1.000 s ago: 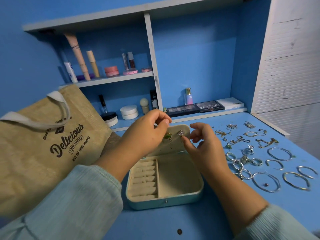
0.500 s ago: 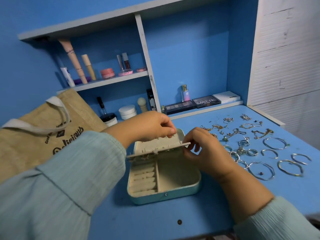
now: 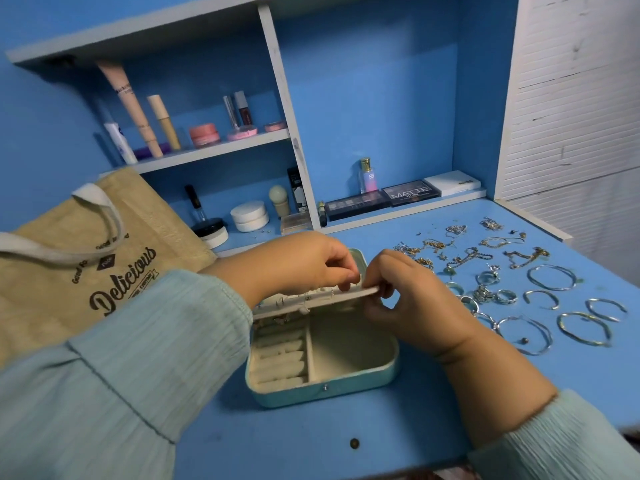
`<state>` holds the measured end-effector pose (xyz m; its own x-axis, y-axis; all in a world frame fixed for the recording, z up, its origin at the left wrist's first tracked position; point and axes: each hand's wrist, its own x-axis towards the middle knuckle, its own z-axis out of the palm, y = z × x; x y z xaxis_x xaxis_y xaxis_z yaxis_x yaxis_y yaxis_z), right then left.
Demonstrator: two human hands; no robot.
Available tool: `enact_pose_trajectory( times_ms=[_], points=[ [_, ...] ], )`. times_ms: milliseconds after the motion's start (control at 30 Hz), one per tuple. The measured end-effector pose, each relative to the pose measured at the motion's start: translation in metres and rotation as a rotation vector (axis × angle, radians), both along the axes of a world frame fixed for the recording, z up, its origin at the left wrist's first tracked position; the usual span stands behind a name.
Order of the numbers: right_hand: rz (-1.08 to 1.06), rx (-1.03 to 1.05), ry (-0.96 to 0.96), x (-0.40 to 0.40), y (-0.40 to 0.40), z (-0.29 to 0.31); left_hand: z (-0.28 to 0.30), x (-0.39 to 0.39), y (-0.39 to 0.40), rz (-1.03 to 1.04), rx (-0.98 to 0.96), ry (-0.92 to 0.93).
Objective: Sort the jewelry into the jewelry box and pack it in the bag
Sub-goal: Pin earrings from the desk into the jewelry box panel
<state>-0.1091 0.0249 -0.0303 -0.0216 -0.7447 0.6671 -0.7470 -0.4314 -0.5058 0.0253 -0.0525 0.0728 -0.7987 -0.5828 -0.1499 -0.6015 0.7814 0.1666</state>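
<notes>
Presently both hands, left (image 3: 304, 265) and right (image 3: 412, 299), are pinching the earring panel (image 3: 311, 301), lying crosswise above the jewelry box (image 3: 322, 393).

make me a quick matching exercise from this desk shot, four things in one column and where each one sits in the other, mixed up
Things:
1. jute bag
2. jewelry box
3. loose bangles
4. matte palette

Places:
A. lower shelf at the back
B. desk, right of the box
C. far left, leaning by the shelves
D. desk centre, under both hands

Pairs: 1-C, 2-D, 3-B, 4-A
</notes>
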Motion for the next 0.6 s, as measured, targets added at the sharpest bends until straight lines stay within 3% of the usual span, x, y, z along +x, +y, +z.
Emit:
enact_pose_trajectory(
  times_ms=[600],
  points=[
    [0.002, 0.003, -0.024, 0.0008, 0.0010, 0.0005, -0.0004, 0.0027, 0.0026, -0.040, 0.010, 0.018]
  ],
)
